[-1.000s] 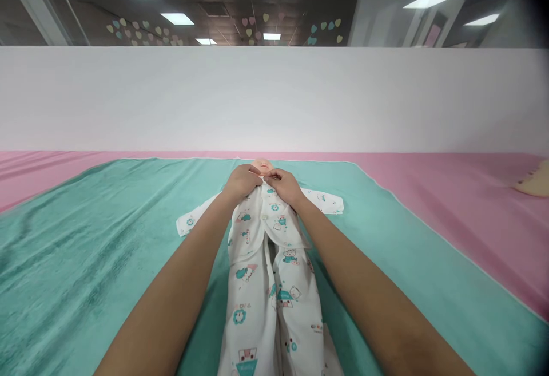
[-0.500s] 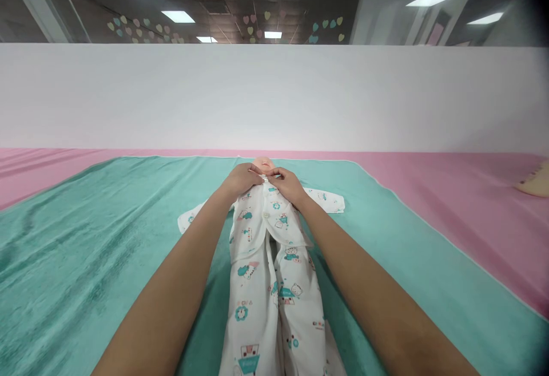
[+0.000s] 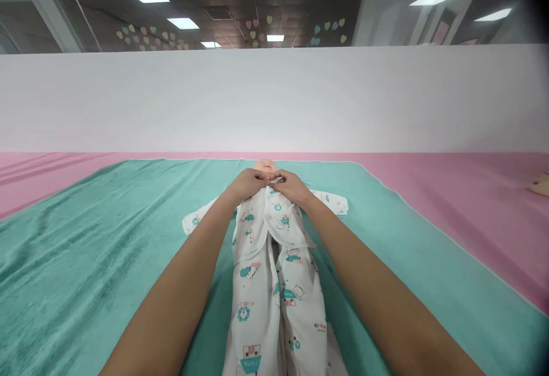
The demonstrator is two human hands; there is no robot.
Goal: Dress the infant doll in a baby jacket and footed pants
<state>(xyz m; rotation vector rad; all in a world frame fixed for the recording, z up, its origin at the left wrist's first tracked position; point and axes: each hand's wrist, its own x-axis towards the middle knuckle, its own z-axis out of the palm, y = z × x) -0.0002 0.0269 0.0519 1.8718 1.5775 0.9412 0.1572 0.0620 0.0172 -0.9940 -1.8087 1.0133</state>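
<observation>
A baby doll [image 3: 265, 165] lies on its back, head at the far end, dressed in a white printed baby shirt [image 3: 257, 224] and matching trousers [image 3: 253, 290]. Its sleeves stretch out to both sides. At the neckline, my left hand [image 3: 249, 184] pinches the shirt's front edge from the left. My right hand [image 3: 291, 187] pinches the collar from the right, its fingertips meeting those of the left hand. Whatever small part lies between the fingertips is hidden. Lower on the shirt front, a button [image 3: 267, 217] shows at the middle.
Under the doll spreads a teal blanket [image 3: 120, 238], wrinkled at the left, over a pink sheet [image 3: 472, 204]. Behind stands a low white wall [image 3: 274, 101] with glass above it. Part of a beige object [image 3: 541, 185] shows at the right edge.
Both hands stay at the doll's collar, with the fingertips now closer together. The camera view has shifted slightly, and the beige object sits nearer the right edge.
</observation>
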